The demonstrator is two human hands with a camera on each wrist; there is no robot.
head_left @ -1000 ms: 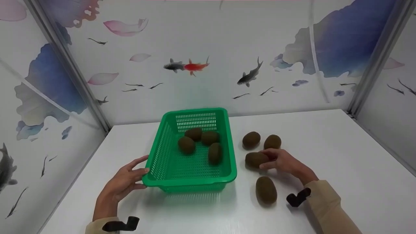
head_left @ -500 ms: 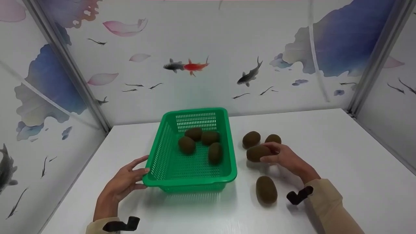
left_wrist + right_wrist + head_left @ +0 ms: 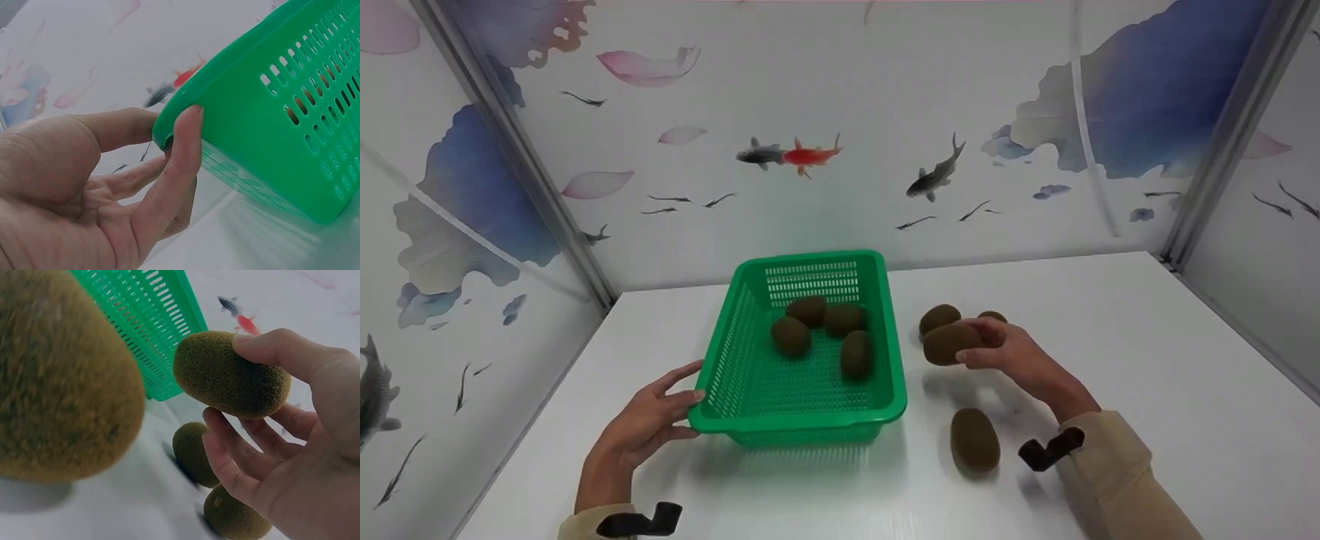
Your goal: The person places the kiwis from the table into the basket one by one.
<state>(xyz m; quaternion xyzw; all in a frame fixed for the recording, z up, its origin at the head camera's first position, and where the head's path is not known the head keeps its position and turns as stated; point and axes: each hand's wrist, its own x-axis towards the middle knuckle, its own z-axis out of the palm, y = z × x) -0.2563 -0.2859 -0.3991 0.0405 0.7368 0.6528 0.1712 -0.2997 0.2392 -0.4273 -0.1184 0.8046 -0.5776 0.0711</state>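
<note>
A brown, fuzzy kiwi (image 3: 949, 344) is pinched between the thumb and fingers of my right hand (image 3: 1020, 361), held above the table with its shadow below. In the right wrist view the same kiwi (image 3: 228, 374) shows lengthwise across the fingertips. My left hand (image 3: 649, 416) grips the near left corner of a green plastic basket (image 3: 799, 418); the left wrist view shows the fingers (image 3: 184, 143) at its rim. Several kiwis lie inside the basket, such as one kiwi (image 3: 856, 355) by its right wall.
On the white table (image 3: 1117, 352), one kiwi (image 3: 975, 441) lies nearest me, right of the basket. Behind the held one sit another kiwi (image 3: 939, 316) and a partly hidden kiwi (image 3: 994, 316). A printed wall (image 3: 870, 210) rises behind the table.
My right hand has lifted the kiwi off the table and moved it slightly away from me. My left hand and the basket have stayed in place.
</note>
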